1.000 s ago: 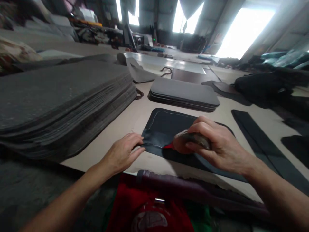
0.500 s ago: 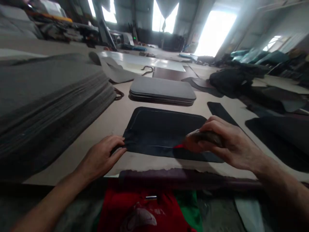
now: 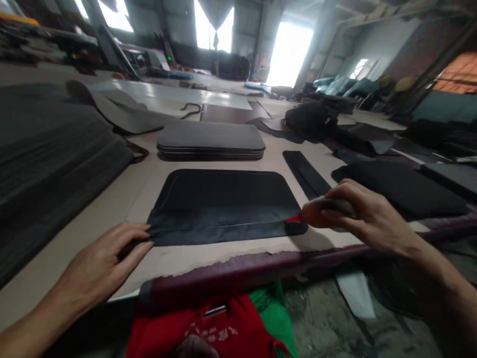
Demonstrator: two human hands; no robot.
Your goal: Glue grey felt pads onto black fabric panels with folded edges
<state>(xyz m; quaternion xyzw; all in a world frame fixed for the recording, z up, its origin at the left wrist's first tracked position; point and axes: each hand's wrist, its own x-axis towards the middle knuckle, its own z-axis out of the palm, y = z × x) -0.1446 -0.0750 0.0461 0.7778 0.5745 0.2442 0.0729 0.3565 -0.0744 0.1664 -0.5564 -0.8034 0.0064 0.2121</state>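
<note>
Workshop, high and dim, daylight coming in hard through far windows (image 3: 214, 30). Pale work surface (image 3: 130, 194) ran across the near ground, its near edge bordered by a ragged purple covering (image 3: 231, 266).

Dark panel (image 3: 223, 191) lay flat at the middle of the near side, rounded far corners, long side roughly along the table edge. Within easy reach of both arms, which probably explained the placement.

Left hand (image 3: 100, 253) at the panel's near left corner: fingers together and bent, thumb apart from them, tips at the edge. Could not tell whether they pinched the material or only pressed beside it. Either way, likely an anchor against sliding.

Right hand (image 3: 367, 214) closed around a squeeze bottle (image 3: 315, 214), fingers over the top, thumb beneath. Bottle lay almost on its side, red nozzle (image 3: 293, 219) pointing left and low over the panel's near right part. Such a tilt seemed meant for control of the tip; contact with the surface could not be confirmed. Thin pale line ran leftward from near the nozzle, along the near part; too blurred to say if it was wet.

Beyond the panel, a small stack of grey pieces (image 3: 210, 136), edges fairly even, presumably squared up for easy lifting. Far taller pile of grey sheets (image 3: 48, 139) at left. Dark strip (image 3: 303, 171) to the right of the panel, lying slantwise; more dark material (image 3: 402, 189) farther right.
</note>
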